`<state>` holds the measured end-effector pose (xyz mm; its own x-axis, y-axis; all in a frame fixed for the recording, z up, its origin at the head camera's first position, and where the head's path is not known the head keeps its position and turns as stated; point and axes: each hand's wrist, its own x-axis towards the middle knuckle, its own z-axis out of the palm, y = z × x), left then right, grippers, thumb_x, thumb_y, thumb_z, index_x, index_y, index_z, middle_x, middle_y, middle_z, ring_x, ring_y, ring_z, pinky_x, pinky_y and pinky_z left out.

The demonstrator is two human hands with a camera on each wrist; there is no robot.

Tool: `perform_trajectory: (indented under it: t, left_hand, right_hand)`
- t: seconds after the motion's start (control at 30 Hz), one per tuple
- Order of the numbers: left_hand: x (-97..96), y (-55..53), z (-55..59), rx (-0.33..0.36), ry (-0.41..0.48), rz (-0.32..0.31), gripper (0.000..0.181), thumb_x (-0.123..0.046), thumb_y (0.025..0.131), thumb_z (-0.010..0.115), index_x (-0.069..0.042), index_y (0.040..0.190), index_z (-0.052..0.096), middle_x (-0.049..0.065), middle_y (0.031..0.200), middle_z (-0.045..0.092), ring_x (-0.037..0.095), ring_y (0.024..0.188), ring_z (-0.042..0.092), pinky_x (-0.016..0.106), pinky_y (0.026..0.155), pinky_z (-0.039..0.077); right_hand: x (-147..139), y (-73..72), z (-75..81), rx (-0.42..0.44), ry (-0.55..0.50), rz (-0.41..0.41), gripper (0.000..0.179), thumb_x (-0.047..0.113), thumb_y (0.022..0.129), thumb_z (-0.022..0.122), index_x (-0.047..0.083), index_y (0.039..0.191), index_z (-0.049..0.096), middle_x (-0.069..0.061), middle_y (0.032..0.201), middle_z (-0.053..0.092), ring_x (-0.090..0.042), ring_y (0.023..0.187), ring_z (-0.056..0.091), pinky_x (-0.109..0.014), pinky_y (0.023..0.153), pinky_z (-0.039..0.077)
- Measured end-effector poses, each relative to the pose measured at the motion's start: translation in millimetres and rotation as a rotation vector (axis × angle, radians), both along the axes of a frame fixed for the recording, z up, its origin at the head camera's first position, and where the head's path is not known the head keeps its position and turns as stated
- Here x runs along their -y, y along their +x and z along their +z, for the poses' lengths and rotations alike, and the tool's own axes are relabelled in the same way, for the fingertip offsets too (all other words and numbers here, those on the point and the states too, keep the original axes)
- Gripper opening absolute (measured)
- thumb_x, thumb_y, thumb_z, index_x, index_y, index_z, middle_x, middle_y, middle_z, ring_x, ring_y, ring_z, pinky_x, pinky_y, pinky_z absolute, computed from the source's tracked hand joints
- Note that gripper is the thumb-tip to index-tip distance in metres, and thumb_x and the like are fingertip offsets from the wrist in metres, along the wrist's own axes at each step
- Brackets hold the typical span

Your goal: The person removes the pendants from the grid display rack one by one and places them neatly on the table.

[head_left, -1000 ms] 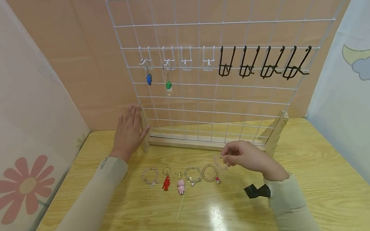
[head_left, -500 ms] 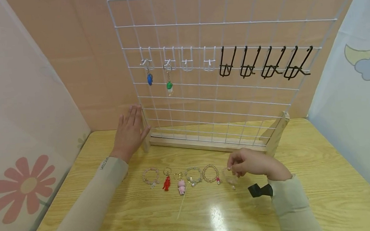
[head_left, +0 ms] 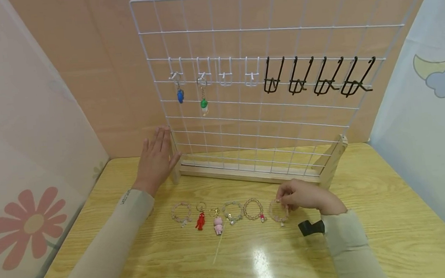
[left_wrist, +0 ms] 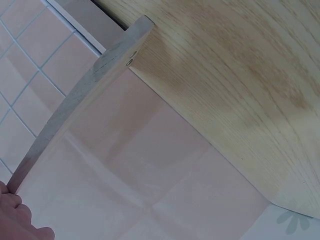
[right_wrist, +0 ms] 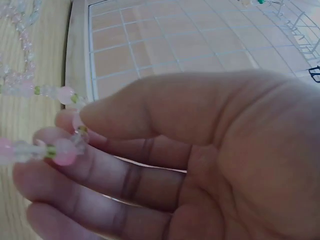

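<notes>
Thumb and fingertips of my right hand (head_left: 303,197) pinch a pink beaded bracelet (head_left: 279,217) at its upper edge, at the right end of the row on the table. In the right wrist view its pink and clear beads (right_wrist: 64,150) run between thumb and fingers. My left hand (head_left: 154,162) rests with straight fingers against the left wooden upright of the white wire grid rack (head_left: 248,172); in the left wrist view only some fingers (left_wrist: 20,215) show, at the upright's end (left_wrist: 75,107). Beside the held bracelet lies a gold-toned beaded bracelet (head_left: 252,200).
Farther left lie a grey beaded bracelet (head_left: 231,203), a pink figure keychain (head_left: 218,225), a red keychain (head_left: 200,221) and another pink bracelet (head_left: 180,204). Blue (head_left: 180,96) and green-white (head_left: 204,107) keychains hang on white hooks. Several black hooks (head_left: 297,83) hang at the right.
My right hand has moved right and slightly down with the pink bracelet, which now sits beside the gold-toned one. The left hand has stayed at the rack.
</notes>
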<state>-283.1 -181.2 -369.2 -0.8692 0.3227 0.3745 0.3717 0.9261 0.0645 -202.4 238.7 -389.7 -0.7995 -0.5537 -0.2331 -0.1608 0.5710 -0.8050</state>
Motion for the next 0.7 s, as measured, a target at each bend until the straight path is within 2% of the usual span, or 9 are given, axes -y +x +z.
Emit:
perform_trajectory:
  t: [0.2,0.4,0.7]
  left_hand:
    - [-0.7,-0.6,-0.9,0.009,0.023,-0.001,0.083,-0.039,0.106,0.052,0.001,0.161,0.005,0.023,0.167,0.012,0.035,0.155,0.007,0.061,0.122,0.010]
    - [-0.3,-0.4,-1.7,0.008,0.030,-0.006,0.082,-0.041,0.107,0.050,0.001,0.161,0.005,0.022,0.167,0.011,0.034,0.155,0.007,0.060,0.122,0.008]
    - [-0.9,-1.4,-1.4,-0.007,0.027,-0.003,0.083,-0.040,0.106,0.053,0.001,0.161,0.007,0.023,0.167,0.013,0.035,0.155,0.009,0.061,0.121,0.011]
  right_hand:
    - [-1,-5.4,-11.3,-0.065,0.052,-0.046,0.014,-0.001,0.095,0.054,-0.004,0.099,0.067,-0.009,0.078,0.063,-0.019,0.065,0.057,-0.035,0.058,0.052]
    - [1,-8.2,-17.5,-0.119,0.103,-0.087,0.012,-0.001,0.093,0.056,-0.002,0.097,0.068,-0.007,0.080,0.063,-0.017,0.065,0.054,-0.028,0.057,0.048]
    - [3,-10.8,-17.4,-0.247,0.173,-0.154,0.011,0.005,0.097,0.059,-0.001,0.101,0.068,-0.003,0.086,0.064,-0.017,0.073,0.058,-0.033,0.064,0.050]
